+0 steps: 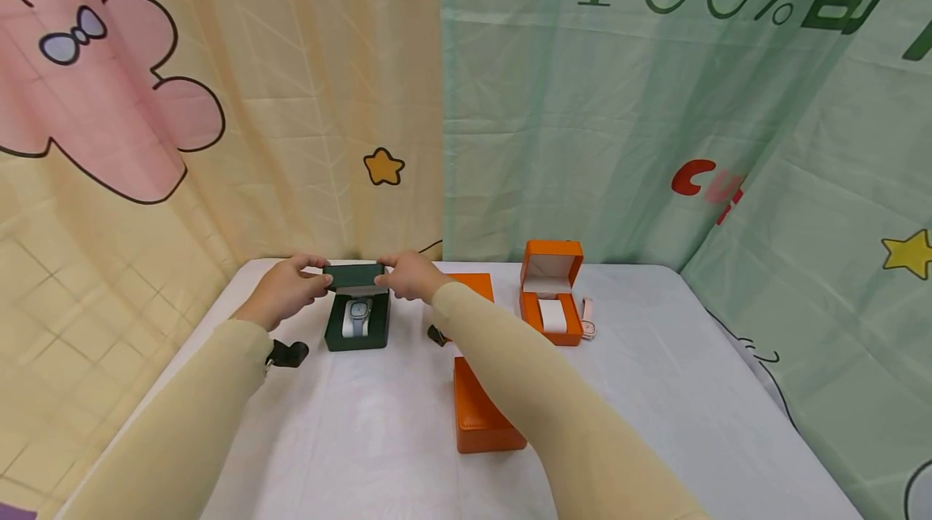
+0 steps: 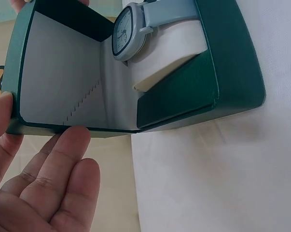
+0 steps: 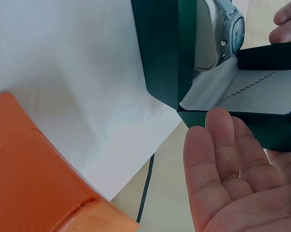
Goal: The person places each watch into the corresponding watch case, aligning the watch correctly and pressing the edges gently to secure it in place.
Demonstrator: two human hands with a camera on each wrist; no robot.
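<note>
A green watch box [image 1: 357,318] stands at the back left of the white table with its lid [image 1: 353,277] partly raised. Inside, a watch with a light blue-grey strap [image 1: 358,311] is wrapped round a white cushion [image 2: 169,58]. My left hand [image 1: 286,291] pinches the left edge of the lid between thumb and fingers, as the left wrist view shows. At the lid's right edge, my right hand [image 1: 415,277] pinches it too, its other fingers lying along the side in the right wrist view. The lid's pale lining [image 2: 63,72] faces the watch.
An open orange watch box [image 1: 551,293] with a white cushion stands right of the right arm, a pink-strapped watch [image 1: 587,319] beside it. A closed orange box [image 1: 488,423] sits nearer me, partly under my forearm. Another orange piece [image 1: 473,284] lies behind the arm. Printed curtains [image 1: 553,140] hang behind the table.
</note>
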